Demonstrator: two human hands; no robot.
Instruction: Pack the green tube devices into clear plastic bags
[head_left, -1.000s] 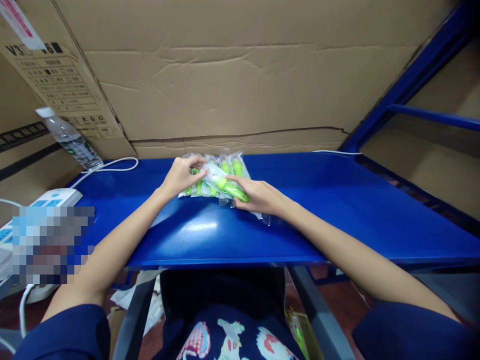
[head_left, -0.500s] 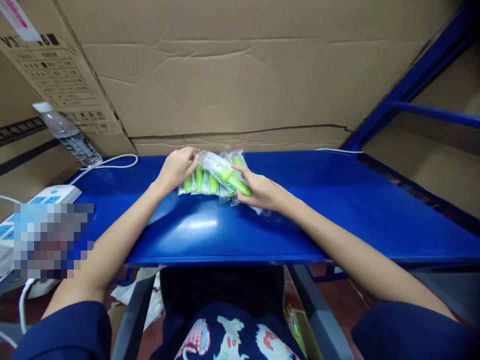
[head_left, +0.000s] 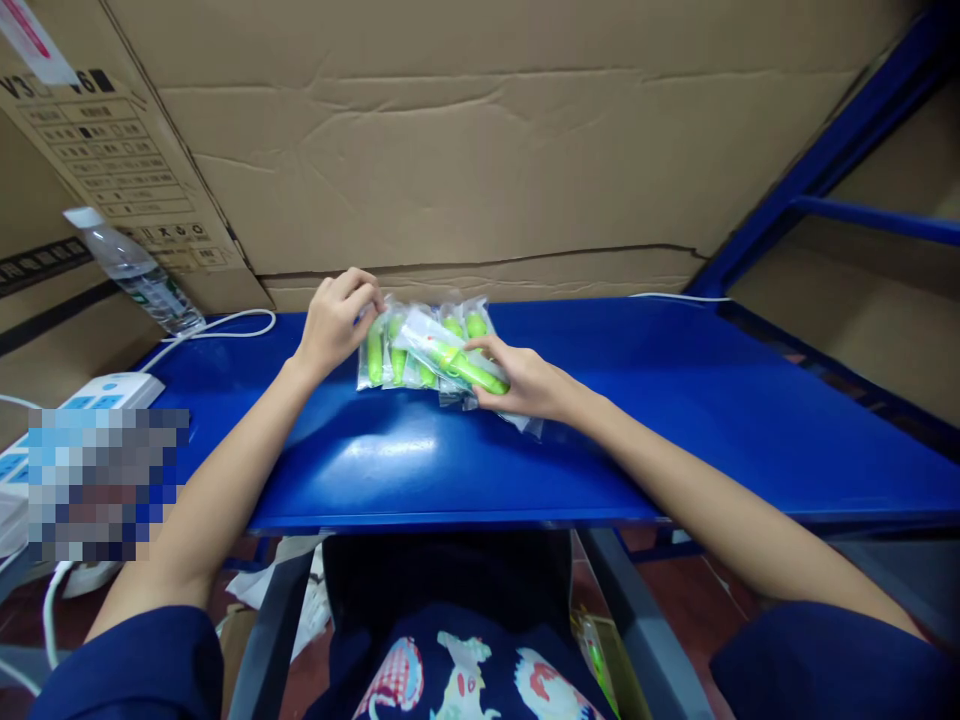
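Item: row of clear plastic packets [head_left: 420,345], each holding a green stick-shaped piece, lying side by side at the far middle of the blue table [head_left: 675,400], close to the cardboard wall [head_left: 465,170] behind it. Top packet [head_left: 450,358]: lies slantwise across the others, its green piece pointing toward my right. My left hand [head_left: 334,320]: at the left end of the row, fingers curled and pinched together on the upper edge of the leftmost packet [head_left: 373,345]; knuckles raised, wrist resting low over the table. My right hand [head_left: 525,380]: at the right end, partly open, thumb laid on the slanted top packet's near end and the other fingers tucked along and under the packets' right edge, so it has hold of that packet lightly rather than in a closed fist. Both forearms bare, dark blue sleeves at the picture's lower corners. Surroundings: a clear water bottle [head_left: 131,270] leaning at the far left against a printed cardboard box [head_left: 112,150]; a white cable [head_left: 217,330] curling across the table's left corner; a white power strip [head_left: 105,390] just beside that corner; blue shelf rails [head_left: 862,215] to the right.
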